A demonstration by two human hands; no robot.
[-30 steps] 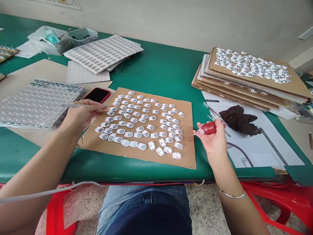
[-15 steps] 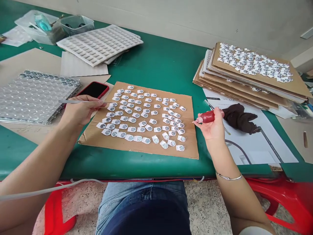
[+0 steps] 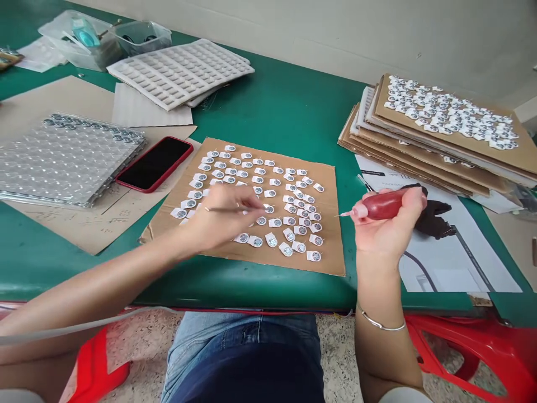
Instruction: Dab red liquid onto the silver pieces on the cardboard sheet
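Note:
A cardboard sheet [image 3: 268,266] lies on the green table, bearing rows of small round metallic pieces on white tabs. Over its middle is my left hand [image 3: 224,215], fingers pinched on slim metal tweezers [image 3: 218,209]; their tip is near a round piece [image 3: 269,209] and hidden by the fingers. Just right of the sheet, my right hand [image 3: 384,229] is wrapped round a red squeeze bottle [image 3: 384,205], its thin needle tip pointing left towards the sheet's right edge.
A red-cased phone [image 3: 154,164] and a clear bubbled tray [image 3: 75,162] lie left. White foam trays [image 3: 180,73] and plastic bins [image 3: 140,42] stand behind. At right are stacked cardboard sheets [image 3: 444,151], a dark cloth [image 3: 434,221] and printed paper [image 3: 457,257].
My left hand has moved right with the tweezers, from the sheet's left edge to over its middle, uncovering the phone. My right hand has shifted slightly right with the red bottle.

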